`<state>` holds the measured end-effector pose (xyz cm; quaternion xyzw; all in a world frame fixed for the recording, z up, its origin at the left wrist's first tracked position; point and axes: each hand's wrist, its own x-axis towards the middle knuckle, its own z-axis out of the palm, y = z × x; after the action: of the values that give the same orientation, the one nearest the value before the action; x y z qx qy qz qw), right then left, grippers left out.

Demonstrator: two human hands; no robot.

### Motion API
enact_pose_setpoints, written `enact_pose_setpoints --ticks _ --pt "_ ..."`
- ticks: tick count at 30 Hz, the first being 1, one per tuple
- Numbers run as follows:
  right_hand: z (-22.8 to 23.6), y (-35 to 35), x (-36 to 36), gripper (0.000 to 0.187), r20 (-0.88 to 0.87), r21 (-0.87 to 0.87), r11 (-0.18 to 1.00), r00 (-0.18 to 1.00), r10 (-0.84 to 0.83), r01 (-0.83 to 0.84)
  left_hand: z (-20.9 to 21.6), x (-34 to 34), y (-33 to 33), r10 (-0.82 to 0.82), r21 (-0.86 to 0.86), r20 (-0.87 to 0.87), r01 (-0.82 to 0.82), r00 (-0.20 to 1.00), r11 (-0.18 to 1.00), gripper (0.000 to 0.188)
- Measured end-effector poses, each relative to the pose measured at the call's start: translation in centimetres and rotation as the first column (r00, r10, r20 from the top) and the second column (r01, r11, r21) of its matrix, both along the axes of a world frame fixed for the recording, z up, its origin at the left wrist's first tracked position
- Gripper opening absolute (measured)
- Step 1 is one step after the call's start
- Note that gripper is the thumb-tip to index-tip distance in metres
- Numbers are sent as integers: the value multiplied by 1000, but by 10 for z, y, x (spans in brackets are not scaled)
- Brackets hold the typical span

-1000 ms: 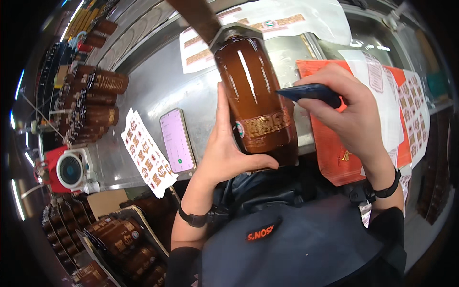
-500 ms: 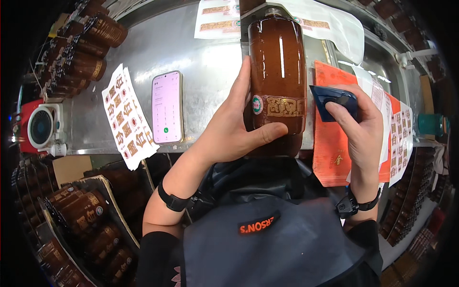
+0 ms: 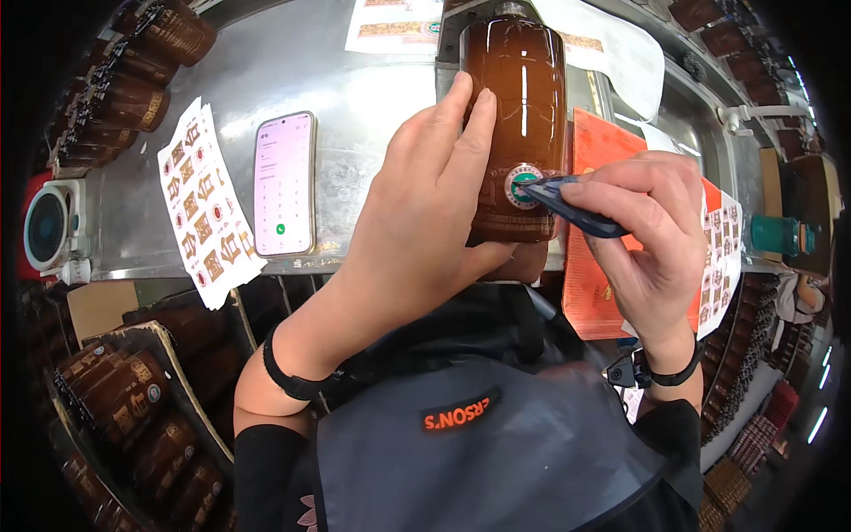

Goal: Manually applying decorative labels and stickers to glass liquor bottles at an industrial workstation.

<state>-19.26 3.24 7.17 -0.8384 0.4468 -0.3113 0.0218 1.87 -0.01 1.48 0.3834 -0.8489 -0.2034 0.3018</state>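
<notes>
A large brown bottle [image 3: 514,97] lies on its side on the metal worktop, its neck pointing away from me. My left hand [image 3: 425,195] grips its left side, fingers along the wall and thumb around the lower end. Near that end the bottle carries a round green-and-white emblem [image 3: 523,187] on a band of label. My right hand [image 3: 651,213] pinches a dark blue flat scraper [image 3: 585,208], its edge meeting the emblem. My left hand partly hides the label band.
Left of the bottle lie a phone [image 3: 285,186] and printed sticker sheets [image 3: 204,199]. A red-orange packet [image 3: 589,297] and more sticker sheets [image 3: 720,257] lie on the right. Filled brown bottles [image 3: 133,97] are stacked far left; a small fan [image 3: 49,226] stands nearby.
The bottle has rolled, bringing the emblem from its left side to the middle. My right hand has moved left with the scraper, now against the emblem. My left hand reaches further over the bottle.
</notes>
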Motion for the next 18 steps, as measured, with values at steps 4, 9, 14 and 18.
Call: enact_pose_setpoints --ticks 4,9,14,18 --pt "-15 16 0 35 449 340 932 848 -280 127 -8 0 -1 -24 130 -220 53 975 990 105" --pt "-44 27 -15 22 606 774 613 466 -644 -160 -23 -6 -3 -42 318 -453 205 891 926 88" --pt "-53 27 -5 23 529 836 504 557 -640 -215 -21 -11 0 37 433 -487 204 873 878 98" --pt "-52 19 -7 24 461 882 416 589 -664 -222 -19 -7 -1 53 491 -415 174 908 854 99"
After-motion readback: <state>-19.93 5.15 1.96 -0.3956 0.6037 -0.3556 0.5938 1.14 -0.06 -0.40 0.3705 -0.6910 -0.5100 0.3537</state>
